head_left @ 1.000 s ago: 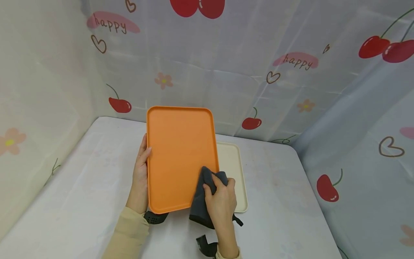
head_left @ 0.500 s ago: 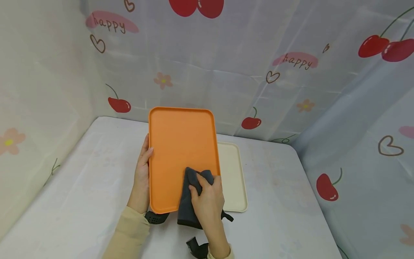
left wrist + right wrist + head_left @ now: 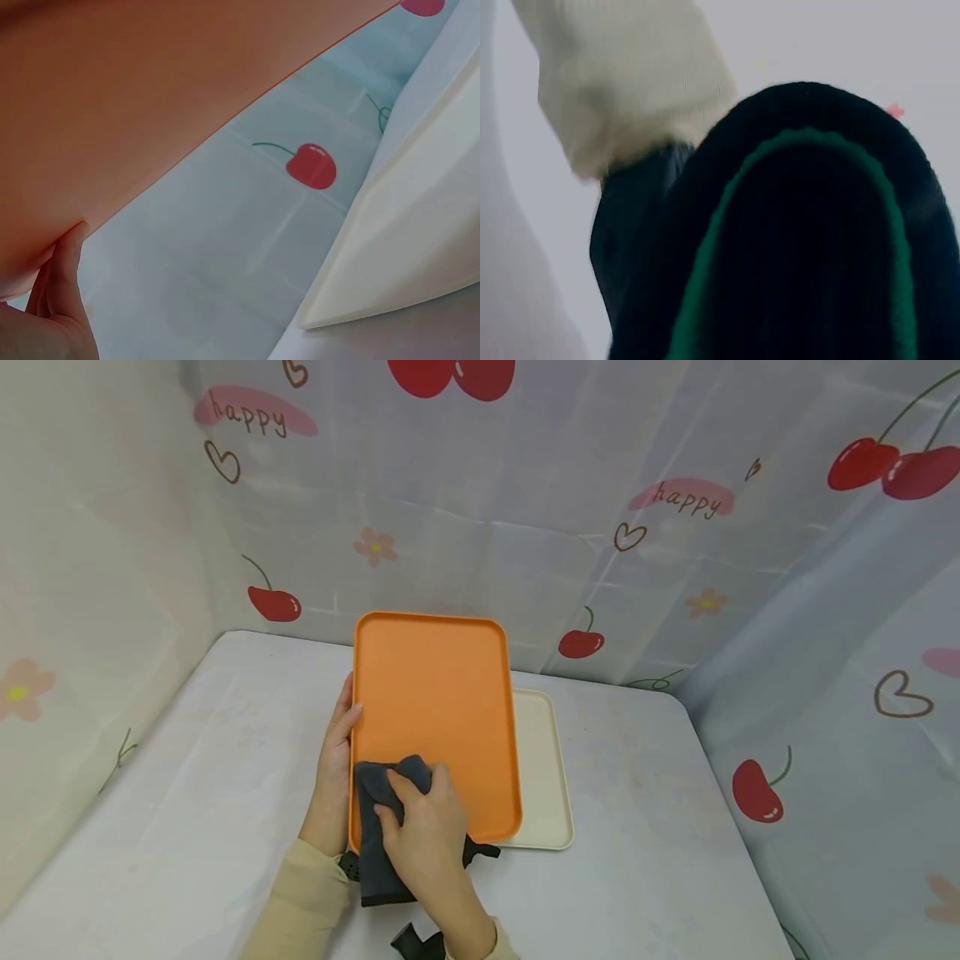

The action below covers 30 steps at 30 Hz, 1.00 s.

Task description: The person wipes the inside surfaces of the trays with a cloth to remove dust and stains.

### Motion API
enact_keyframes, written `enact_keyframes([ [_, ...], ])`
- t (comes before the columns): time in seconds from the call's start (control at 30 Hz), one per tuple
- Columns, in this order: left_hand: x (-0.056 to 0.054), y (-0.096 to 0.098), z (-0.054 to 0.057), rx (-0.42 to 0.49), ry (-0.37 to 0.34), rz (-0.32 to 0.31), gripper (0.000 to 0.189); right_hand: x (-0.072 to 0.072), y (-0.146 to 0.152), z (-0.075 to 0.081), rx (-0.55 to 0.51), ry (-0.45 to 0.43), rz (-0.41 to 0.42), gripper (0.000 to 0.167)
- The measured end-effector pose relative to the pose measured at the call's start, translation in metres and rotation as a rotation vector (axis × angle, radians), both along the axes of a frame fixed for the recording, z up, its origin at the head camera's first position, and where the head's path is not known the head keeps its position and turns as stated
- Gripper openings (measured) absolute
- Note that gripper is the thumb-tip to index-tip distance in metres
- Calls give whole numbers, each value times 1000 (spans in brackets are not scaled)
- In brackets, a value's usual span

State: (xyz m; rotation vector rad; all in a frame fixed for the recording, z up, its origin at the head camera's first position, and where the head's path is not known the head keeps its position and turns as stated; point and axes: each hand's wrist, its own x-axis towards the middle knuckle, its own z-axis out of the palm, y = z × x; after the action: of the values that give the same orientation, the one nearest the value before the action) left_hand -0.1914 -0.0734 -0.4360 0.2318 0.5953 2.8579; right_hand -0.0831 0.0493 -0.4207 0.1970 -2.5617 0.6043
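Note:
An orange tray (image 3: 435,693) is held up, tilted toward me, above the table. My left hand (image 3: 335,777) grips its left edge, thumb at the front rim; the other fingers are mostly hidden behind it. In the left wrist view the tray's underside (image 3: 150,97) fills the upper left, with fingers of the left hand (image 3: 56,315) at its edge. My right hand (image 3: 427,831) pinches a folded dark grey cloth (image 3: 375,843) against the tray's lower left corner. Close up in the right wrist view, the cloth (image 3: 802,112) hides the right hand.
A cream tray (image 3: 543,768) lies on the white table (image 3: 637,827), partly covered by the orange tray in the head view. Curtains printed with cherries (image 3: 581,643) stand behind and at both sides. Black wrist straps (image 3: 420,943) hang near both hands.
My right hand has slid the cloth leftward along the tray's lower part, from the right edge to the lower left corner. The orange tray has shifted slightly right in the left hand.

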Motion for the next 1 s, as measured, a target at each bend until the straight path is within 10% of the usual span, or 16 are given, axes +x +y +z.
enact_keyframes([
  [0.67,0,-7,0,-159,22,28,56,12,-6,-3,58,2,116,43],
  [1.0,-1,-8,-3,-101,36,-4,51,17,-4,-8,48,-11,116,43],
])
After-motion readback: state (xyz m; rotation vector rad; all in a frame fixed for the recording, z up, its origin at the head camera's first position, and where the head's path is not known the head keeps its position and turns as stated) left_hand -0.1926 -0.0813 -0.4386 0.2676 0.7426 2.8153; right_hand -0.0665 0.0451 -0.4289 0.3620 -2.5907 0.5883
